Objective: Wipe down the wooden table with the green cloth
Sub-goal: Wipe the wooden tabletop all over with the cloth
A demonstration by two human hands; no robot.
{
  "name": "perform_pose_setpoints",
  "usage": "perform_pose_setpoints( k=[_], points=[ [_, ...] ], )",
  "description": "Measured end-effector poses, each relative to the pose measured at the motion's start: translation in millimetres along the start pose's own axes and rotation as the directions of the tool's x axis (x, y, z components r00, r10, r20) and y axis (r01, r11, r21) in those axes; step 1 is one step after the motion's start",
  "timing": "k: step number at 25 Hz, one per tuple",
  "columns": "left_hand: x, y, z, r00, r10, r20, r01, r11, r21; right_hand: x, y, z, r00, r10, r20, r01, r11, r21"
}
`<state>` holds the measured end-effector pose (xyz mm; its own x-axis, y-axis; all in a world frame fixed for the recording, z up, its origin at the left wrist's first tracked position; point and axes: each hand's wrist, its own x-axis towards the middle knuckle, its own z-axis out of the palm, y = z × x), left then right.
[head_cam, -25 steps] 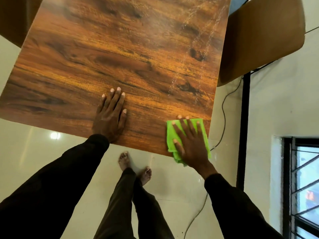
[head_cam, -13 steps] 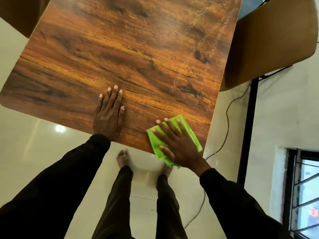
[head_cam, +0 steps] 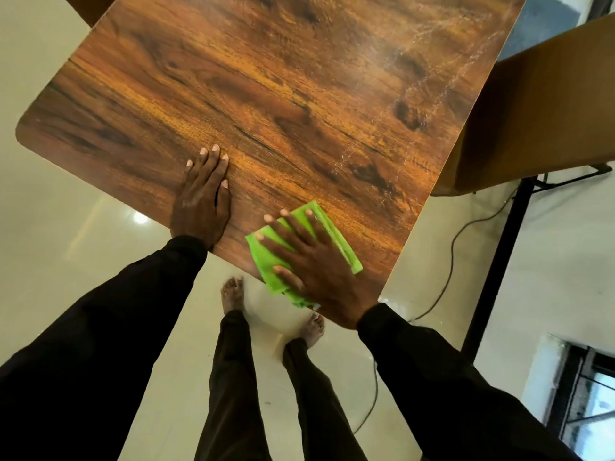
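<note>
The wooden table (head_cam: 283,94) fills the upper part of the head view, dark and orange grain, with faint pale streaks near its right edge. A folded green cloth (head_cam: 336,241) lies at the table's near edge, partly hanging over it. My right hand (head_cam: 312,264) presses flat on the cloth with fingers spread and straight. My left hand (head_cam: 203,197) rests flat on the bare wood just left of the cloth, fingers together and straight.
A brown chair seat (head_cam: 539,104) stands close against the table's right side on a black frame (head_cam: 499,261). A cable (head_cam: 449,254) trails over the glossy tiled floor. My bare feet (head_cam: 233,294) stand under the near edge. A barred window (head_cam: 592,400) is at lower right.
My right hand has slid the green cloth leftward along the near edge, away from the right corner and toward my left hand. The left hand stays planted on the wood.
</note>
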<state>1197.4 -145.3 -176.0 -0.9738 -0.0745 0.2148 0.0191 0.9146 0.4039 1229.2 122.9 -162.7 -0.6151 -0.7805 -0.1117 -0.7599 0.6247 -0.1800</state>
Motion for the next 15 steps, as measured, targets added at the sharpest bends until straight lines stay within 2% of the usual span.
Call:
perform_pose_setpoints(
  k=[1, 3, 5, 6, 7, 9, 11, 12, 13, 15],
  points=[
    [0.1, 0.6, -0.6, 1.000, -0.008, -0.007, 0.008, 1.000, -0.003, -10.0, 8.2, -1.0, 1.000, 0.029, -0.004, -0.029, 1.000, 0.008],
    [-1.6, -0.2, -0.2, 1.000, -0.013, -0.027, 0.014, 1.000, 0.009, -0.3, 24.8, -7.6, 0.978, 0.201, -0.047, -0.200, 0.979, 0.038],
    [-1.9, -2.8, 0.8, 1.000, -0.021, -0.023, 0.022, 1.000, 0.022, 40.6, 28.2, -15.5, 0.927, 0.367, -0.084, -0.364, 0.930, 0.048],
    [-1.9, -4.5, 0.5, 0.999, -0.039, -0.020, 0.040, 0.999, 0.028, 62.6, 22.2, -18.6, 0.919, 0.385, -0.082, -0.383, 0.923, 0.041],
    [-2.4, -5.3, 0.5, 0.998, -0.065, -0.023, 0.066, 0.997, 0.033, 79.1, 13.5, -19.3, 0.933, 0.353, -0.072, -0.352, 0.936, 0.030],
    [-2.8, -7.2, 0.4, 0.995, -0.100, -0.028, 0.101, 0.994, 0.039, 85.0, -5.6, -12.9, 0.983, 0.179, -0.050, -0.180, 0.984, -0.001],
    [-1.7, -6.9, 0.1, 0.995, -0.092, -0.026, 0.094, 0.995, 0.045, 48.8, -18.2, -4.3, 0.999, -0.007, -0.031, 0.006, 1.000, -0.007],
    [-1.3, -6.5, 0.3, 0.996, -0.085, -0.025, 0.086, 0.995, 0.055, 20.8, -19.8, 0.0, 0.998, -0.055, -0.023, 0.055, 0.998, 0.008],
    [-1.1, -5.9, 0.6, 0.996, -0.082, -0.022, 0.084, 0.994, 0.067, -8.3, -17.5, 3.3, 0.998, -0.061, -0.017, 0.061, 0.998, 0.023],
    [-1.8, -4.9, 1.8, 0.996, -0.084, -0.011, 0.085, 0.991, 0.099, -55.0, 2.6, 2.9, 0.998, 0.050, -0.030, -0.049, 0.998, 0.035]
  ],
)
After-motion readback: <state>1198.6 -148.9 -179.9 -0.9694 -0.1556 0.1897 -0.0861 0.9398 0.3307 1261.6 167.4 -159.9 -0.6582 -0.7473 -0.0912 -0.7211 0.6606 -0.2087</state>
